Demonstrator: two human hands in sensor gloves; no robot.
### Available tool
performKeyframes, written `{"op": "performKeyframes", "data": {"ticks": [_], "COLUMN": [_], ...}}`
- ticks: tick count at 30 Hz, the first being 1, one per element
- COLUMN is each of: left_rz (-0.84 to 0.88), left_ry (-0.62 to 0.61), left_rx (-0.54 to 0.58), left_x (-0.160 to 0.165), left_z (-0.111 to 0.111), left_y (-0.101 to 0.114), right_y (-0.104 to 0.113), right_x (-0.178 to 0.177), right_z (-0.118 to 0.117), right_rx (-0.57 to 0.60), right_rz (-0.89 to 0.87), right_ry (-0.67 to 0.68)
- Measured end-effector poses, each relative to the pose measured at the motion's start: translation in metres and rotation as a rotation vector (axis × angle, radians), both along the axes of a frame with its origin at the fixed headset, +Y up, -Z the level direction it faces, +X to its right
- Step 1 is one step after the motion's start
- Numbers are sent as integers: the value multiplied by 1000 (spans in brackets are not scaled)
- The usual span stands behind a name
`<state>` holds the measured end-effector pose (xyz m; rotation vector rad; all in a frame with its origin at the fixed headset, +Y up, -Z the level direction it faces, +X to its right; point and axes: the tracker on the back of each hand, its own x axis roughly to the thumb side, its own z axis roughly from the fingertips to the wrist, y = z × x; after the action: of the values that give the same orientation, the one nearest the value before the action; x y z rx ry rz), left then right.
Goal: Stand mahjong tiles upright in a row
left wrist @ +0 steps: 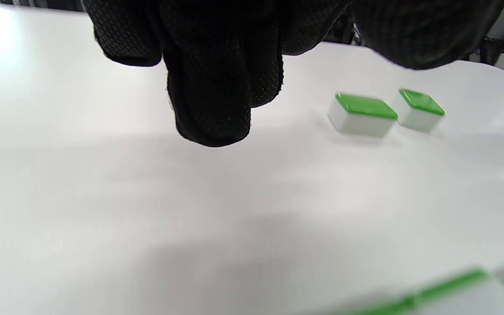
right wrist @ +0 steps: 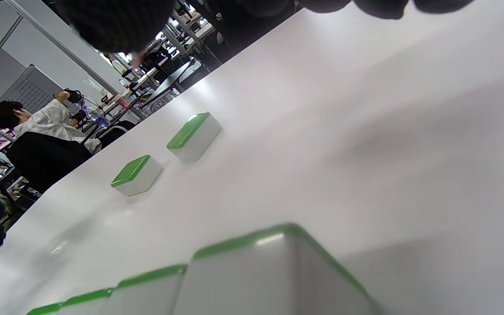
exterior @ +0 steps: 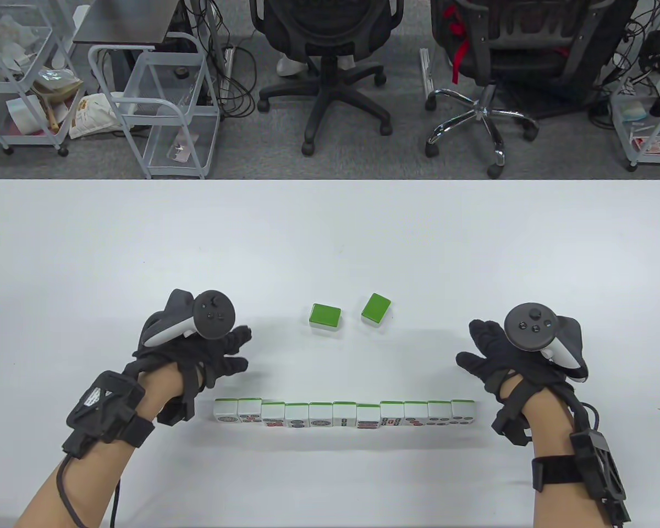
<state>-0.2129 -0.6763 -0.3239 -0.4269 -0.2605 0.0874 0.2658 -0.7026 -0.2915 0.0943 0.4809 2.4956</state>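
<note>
A row of several mahjong tiles (exterior: 345,413) stands upright near the table's front edge, green backs away from me. Its ends show blurred in the left wrist view (left wrist: 453,288) and the right wrist view (right wrist: 269,271). Two more tiles lie flat, green side up, behind the row: the left one (exterior: 325,317) (left wrist: 362,114) (right wrist: 136,175) and the right one (exterior: 376,308) (left wrist: 421,109) (right wrist: 194,135). My left hand (exterior: 220,346) hovers open and empty beyond the row's left end. My right hand (exterior: 487,352) is open and empty beyond the row's right end.
The white table (exterior: 88,247) stretches far behind the tiles. Beyond its far edge stand two office chairs (exterior: 330,55) and wire carts (exterior: 159,104).
</note>
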Motion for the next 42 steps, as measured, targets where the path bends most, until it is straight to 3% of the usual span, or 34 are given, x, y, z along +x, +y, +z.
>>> {"op": "performKeyframes", "data": {"ticks": [3,6,18,28,33,38,42], "left_rz": [-52,-100,-350,-379,-530,-538,-476], "left_ry": [20,35,150,162,150,183,207], "left_rx": [79,117,184,102,96,64,33], "left_x": [30,59,136,165,180,180,180], "left_z": [-9,-18,-52,-69,-71,-76,-76], "left_y": [19,23,-8,-33,-51,-67,-67], "right_y": [0,1,2,3,3,4,5], "right_x": [1,2,2,2,3,3,4], "right_z": [0,0,0,0,1,1,1], "right_rx": [4,5,17,-3,-4,-4,-3], "right_rz": [0,-4,-5,5,7,10,10], "right_ry": [-6,-10,-16,-17,-16,-18,-15]}}
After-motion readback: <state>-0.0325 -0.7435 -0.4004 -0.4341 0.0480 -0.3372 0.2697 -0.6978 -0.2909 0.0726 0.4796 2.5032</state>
